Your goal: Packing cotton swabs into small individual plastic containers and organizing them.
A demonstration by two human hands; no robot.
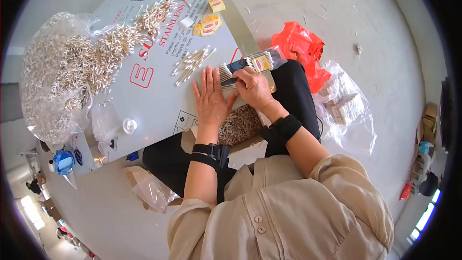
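Observation:
My left hand [210,100] lies flat on the table sheet, fingers stretched out, its edge against a row of cotton swabs [224,73]. My right hand [255,88] is curled, fingers pressed together at the right end of that row; whatever it pinches is hidden beneath the fingers. Just beyond it lies a clear flat pack of cotton swabs [250,61] with a yellow label [262,63]. A dark blue strip shows between the row and the pack. Past my left fingertips, a small bunch of loose cotton swabs [192,65] is spread out.
A large clear bag [48,74] spills a heap of cotton swabs [113,43] across the table's left. Yellow labels [210,23] lie at the back, a white round lid [129,125] nearer. On my lap sits an open box of swabs [239,127]. Red [301,48] and clear bags [363,130] lie right.

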